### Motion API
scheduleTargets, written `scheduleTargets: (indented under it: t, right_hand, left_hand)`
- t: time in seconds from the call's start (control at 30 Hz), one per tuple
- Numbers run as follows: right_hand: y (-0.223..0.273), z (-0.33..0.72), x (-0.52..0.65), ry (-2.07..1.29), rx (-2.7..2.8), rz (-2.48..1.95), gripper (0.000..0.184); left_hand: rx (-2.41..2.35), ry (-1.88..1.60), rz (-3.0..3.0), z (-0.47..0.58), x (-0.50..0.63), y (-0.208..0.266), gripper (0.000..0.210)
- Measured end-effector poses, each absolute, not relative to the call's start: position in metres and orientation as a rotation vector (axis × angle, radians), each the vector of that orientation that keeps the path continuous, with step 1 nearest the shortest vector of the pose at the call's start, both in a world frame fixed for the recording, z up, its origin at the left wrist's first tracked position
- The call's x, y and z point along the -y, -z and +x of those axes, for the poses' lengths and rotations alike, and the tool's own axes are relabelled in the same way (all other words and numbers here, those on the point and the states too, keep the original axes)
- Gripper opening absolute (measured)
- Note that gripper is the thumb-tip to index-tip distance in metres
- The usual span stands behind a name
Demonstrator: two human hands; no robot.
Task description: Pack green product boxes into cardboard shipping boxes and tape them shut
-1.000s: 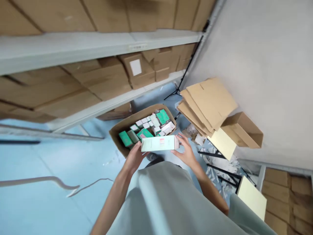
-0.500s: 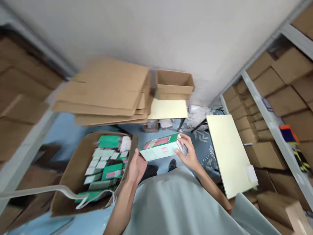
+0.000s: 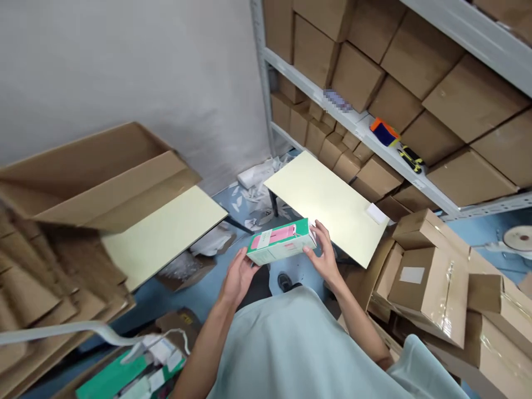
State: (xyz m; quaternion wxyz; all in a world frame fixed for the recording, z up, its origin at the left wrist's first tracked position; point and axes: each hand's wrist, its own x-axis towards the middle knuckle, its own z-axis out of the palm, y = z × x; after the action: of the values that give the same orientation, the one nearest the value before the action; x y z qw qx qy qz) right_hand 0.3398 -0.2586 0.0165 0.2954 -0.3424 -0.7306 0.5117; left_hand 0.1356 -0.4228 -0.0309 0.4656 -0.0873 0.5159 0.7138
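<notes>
The person holds a small green, white and pink box (image 3: pixel 280 243) in the air in front of the body, between the two hands. The left hand (image 3: pixel 238 280) is at the box's left end, pinching it with the thumb along the near corner and the fingers partly hidden below. The right hand (image 3: pixel 325 257) grips the opposite end, its thumb against the near pale side and its fingers curled about the white end flap. The box is slightly tilted, its right end higher in the view, with the green face and its pink panel turned upward.

Beyond the right hand stands a pale yellow worktop (image 3: pixel 328 202), with a small white block (image 3: pixel 376 214) near its far right corner. To the left, a second pale worktop (image 3: pixel 166 238) bears an open carton (image 3: pixel 112 188), well apart from the held box. Blue floor (image 3: pixel 300 270) and a dark shoe (image 3: pixel 285 281) show below the box, between the forearms. More green boxes (image 3: pixel 112 377) lie at the lower left, beside the left forearm. Taped cartons (image 3: pixel 446 299) are stacked to the right of the right forearm.
</notes>
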Motion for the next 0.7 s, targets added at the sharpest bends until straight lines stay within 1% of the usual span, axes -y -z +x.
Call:
scheduleTargets:
  t: [0.13, 0.2, 0.3, 0.4, 0.53, 0.6, 0.7]
  right_hand:
    - [-0.009, 0.330, 0.239, -1.236, 1.830, -1.088, 0.060]
    - [-0.008, 0.320, 0.228, -1.156, 1.785, -1.142, 0.060]
    - [-0.010, 0.301, 0.212, -1.090, 1.702, -1.196, 0.061]
    - [-0.012, 0.277, 0.196, -1.055, 1.620, -1.232, 0.063]
    - [-0.019, 0.243, 0.178, -1.078, 1.519, -1.267, 0.064]
    - [-0.023, 0.229, 0.170, -1.094, 1.486, -1.282, 0.062]
    - [-0.026, 0.213, 0.161, -1.186, 1.391, -1.326, 0.062]
  left_hand:
    - [-1.186, -1.651, -0.115, 0.117, 0.374, 0.043, 0.038]
    - [-1.158, -1.598, -0.059, 0.103, 0.352, 0.046, 0.040]
    - [-1.143, -1.539, 0.041, 0.076, 0.326, 0.044, 0.048]
    - [-1.112, -1.499, 0.177, 0.044, 0.309, 0.034, 0.047]
    - [-1.137, -1.407, 0.370, 0.003, 0.295, 0.023, 0.045]
    - [-1.202, -1.390, 0.422, -0.012, 0.287, 0.024, 0.050]
    - [-1.283, -1.394, 0.428, -0.026, 0.272, 0.032, 0.063]
